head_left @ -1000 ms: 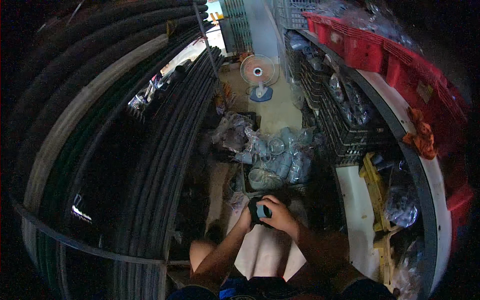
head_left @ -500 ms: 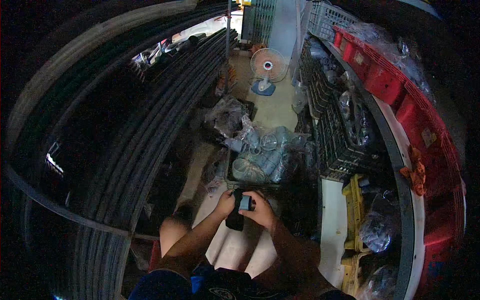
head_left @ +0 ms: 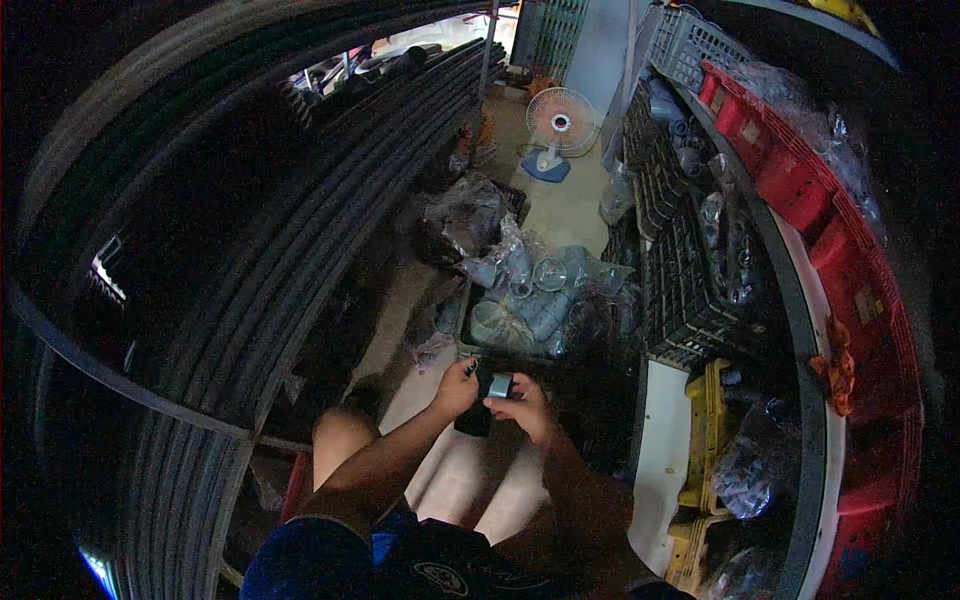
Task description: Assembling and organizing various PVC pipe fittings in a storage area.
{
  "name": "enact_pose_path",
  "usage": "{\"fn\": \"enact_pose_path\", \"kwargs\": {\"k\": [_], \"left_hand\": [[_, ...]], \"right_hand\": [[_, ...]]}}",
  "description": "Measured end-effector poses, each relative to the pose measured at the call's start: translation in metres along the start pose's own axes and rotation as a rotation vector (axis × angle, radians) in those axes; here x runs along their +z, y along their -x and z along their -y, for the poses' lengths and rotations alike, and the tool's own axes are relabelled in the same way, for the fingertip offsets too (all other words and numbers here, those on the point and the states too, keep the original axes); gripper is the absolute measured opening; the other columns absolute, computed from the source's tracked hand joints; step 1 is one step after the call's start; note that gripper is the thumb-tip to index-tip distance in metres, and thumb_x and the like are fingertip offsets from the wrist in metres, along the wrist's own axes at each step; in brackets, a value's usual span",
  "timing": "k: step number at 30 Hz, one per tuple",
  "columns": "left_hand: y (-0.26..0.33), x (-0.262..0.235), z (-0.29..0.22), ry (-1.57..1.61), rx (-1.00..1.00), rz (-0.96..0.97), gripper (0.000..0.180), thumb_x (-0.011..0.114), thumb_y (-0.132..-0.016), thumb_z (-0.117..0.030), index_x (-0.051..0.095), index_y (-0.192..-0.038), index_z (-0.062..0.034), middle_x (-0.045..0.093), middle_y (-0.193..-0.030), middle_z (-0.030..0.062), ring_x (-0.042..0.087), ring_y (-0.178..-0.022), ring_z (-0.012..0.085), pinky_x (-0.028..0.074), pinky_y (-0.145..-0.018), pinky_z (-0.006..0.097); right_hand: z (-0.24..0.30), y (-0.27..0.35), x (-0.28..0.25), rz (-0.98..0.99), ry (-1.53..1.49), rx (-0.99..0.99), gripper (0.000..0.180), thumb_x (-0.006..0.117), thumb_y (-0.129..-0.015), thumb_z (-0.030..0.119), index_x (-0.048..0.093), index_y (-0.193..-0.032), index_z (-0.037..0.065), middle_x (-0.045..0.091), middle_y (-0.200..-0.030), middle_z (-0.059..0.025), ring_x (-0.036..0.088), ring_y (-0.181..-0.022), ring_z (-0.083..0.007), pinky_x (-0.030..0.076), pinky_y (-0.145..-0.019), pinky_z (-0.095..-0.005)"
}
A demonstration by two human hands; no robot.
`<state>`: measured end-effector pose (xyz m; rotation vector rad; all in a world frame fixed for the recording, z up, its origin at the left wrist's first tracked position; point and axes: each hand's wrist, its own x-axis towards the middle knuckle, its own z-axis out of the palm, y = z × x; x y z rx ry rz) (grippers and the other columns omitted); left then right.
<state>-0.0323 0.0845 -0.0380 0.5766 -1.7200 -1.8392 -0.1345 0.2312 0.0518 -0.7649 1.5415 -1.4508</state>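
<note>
Between the fingers and thumb of my right hand [head_left: 527, 408] is a short, smooth grey-blue pipe fitting [head_left: 501, 385]. My left hand [head_left: 455, 388] is closed just to its left, its fingertips pinched round something small and dark that I cannot make out. A narrow gap separates the left fingertips from the fitting. Below both hands lies a dark object [head_left: 472, 421], too dim to name. Just beyond them stands a black crate [head_left: 466, 318] heaped with grey pipe fittings [head_left: 545, 315], some in clear plastic bags.
Long dark pipes [head_left: 330, 220] fill a rack on the left. Black crates [head_left: 690, 290], yellow bins [head_left: 708, 430] and red bins [head_left: 790, 185] line the right, with an orange cloth [head_left: 836, 368] hanging there. A standing fan [head_left: 560, 122] is on the floor ahead.
My left hand has moved slightly forward, and the fitting in my right hand is turned differently, showing more of its side. The whole view has shifted a little.
</note>
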Motion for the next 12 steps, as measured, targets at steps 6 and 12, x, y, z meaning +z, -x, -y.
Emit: {"fn": "enact_pose_path", "kwargs": {"k": [6,12], "left_hand": [[0.011,0.021,-0.054,-0.178,-0.080,-0.040,0.020,0.055,-0.095,-0.014,0.064,-0.102,0.0027,0.066,-0.077,0.0119,0.060,-0.072,0.0127,0.050,-0.066,0.031],[0.007,0.008,-0.030,-0.314,0.138,-0.203,0.021,0.059,-0.094,-0.016,0.064,-0.106,0.0015,0.069,-0.083,0.0159,0.060,-0.070,0.0159,0.049,-0.065,0.030]], "right_hand": [[-0.017,0.008,-0.008,0.035,-0.673,0.594,0.030,0.072,-0.089,0.029,0.060,-0.107,0.008,0.066,-0.085,-0.0032,0.064,-0.069,-0.0155,0.054,-0.061,-0.0276],[-0.037,0.001,0.015,-0.066,-0.178,0.056,0.054,0.070,-0.086,0.048,0.052,-0.121,0.010,0.064,-0.096,-0.0066,0.064,-0.075,-0.0193,0.054,-0.064,-0.0275]]}}
